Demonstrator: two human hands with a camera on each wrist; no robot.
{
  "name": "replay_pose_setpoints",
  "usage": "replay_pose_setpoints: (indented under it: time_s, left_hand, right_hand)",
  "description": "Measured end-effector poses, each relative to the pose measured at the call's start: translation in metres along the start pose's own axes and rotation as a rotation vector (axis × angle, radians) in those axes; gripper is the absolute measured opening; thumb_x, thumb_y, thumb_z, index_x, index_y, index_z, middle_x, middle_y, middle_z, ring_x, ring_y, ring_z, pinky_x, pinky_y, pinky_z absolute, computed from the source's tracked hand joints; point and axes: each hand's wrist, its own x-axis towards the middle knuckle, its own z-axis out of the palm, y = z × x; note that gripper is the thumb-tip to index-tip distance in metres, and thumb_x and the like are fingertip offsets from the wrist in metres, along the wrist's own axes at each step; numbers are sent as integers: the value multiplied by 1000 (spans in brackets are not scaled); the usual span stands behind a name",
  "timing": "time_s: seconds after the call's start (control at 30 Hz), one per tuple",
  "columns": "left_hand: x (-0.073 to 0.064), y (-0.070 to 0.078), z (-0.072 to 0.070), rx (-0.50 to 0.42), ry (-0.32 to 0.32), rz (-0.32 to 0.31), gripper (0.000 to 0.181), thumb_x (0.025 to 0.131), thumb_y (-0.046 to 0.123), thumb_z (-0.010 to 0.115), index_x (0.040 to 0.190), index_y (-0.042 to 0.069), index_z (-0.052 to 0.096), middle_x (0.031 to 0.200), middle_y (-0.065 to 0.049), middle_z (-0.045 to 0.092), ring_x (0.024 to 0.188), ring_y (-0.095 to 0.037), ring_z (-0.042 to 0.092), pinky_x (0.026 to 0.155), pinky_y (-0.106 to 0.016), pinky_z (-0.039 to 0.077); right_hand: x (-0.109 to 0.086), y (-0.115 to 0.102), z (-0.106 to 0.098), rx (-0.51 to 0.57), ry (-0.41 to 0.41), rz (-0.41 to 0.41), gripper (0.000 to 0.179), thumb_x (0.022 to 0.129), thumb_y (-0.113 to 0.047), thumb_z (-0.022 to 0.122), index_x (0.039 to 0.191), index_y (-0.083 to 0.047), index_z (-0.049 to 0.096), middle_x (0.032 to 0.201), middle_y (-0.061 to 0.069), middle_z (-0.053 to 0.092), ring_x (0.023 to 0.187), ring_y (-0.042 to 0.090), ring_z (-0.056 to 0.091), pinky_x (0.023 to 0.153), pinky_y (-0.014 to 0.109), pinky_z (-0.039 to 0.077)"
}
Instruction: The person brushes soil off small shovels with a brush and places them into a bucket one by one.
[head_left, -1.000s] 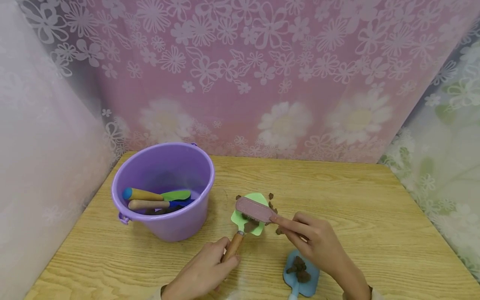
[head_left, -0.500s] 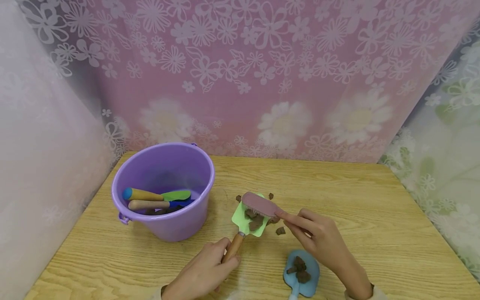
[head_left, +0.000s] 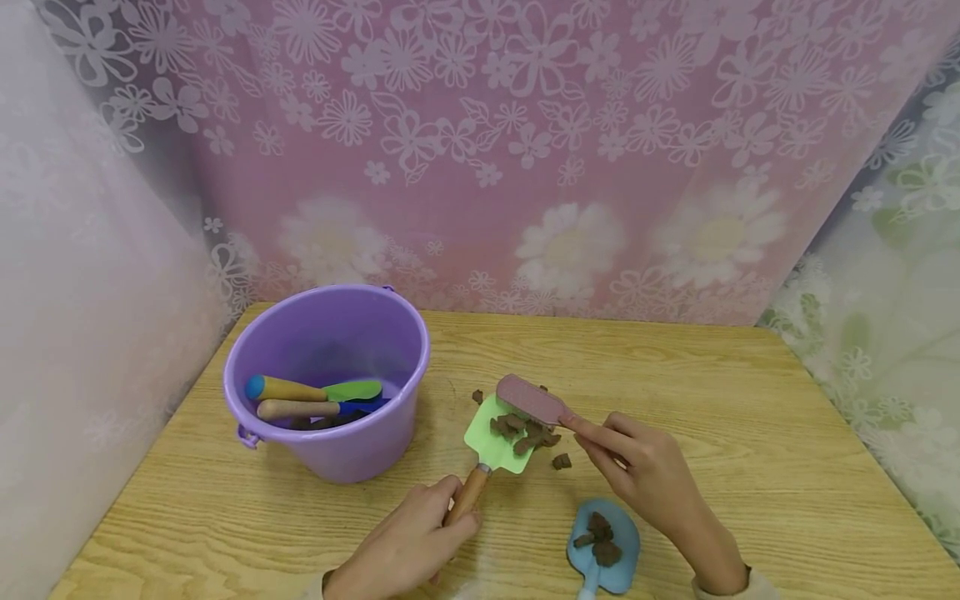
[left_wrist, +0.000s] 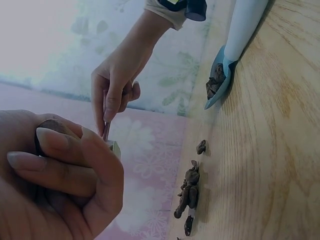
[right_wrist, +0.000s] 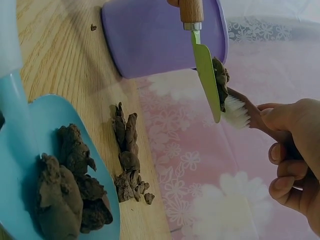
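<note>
Brush has been shifted toward the far right corner of the worktop, more clumps exposed on the green trowel. Brush is gripped by the right hand, trowel by the left hand, mid-worktop; blue scoop by near edge.

No readable text or labels

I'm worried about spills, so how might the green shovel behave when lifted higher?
The green shovel is probably stiff: its blade looks nearly straight edge-on. It may feel front-heavy, since brown lumps sit on that blade. They look bunched toward one side, so tilting could spill some.
</note>
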Motion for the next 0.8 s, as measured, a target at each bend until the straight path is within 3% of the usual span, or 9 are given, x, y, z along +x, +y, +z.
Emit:
replay_pose_setpoints:
  time_s: [0.3, 0.8]
  left_hand:
    - [1, -5, -1, -73, -7, 24, 17, 94, 27, 53, 88, 11, 51, 54, 2, 49, 37, -13, 48, 39, -25, 38]
    - [3, -5, -3, -96, -4, 15, 17, 94, 27, 52, 93, 10, 54, 58, -4, 56, 36, -11, 49, 35, -24, 37]
  right_hand:
    - [3, -6, -3, 4, 2, 30, 36, 100, -36, 50, 106, -10, 75, 69, -11, 49, 53, -5, 29, 46, 9, 27]
    - [6, -21, 12, 120, -3, -79, 29, 100, -28, 53, 114, -13, 72, 73, -11, 52, 57, -6, 30, 50, 5, 28]
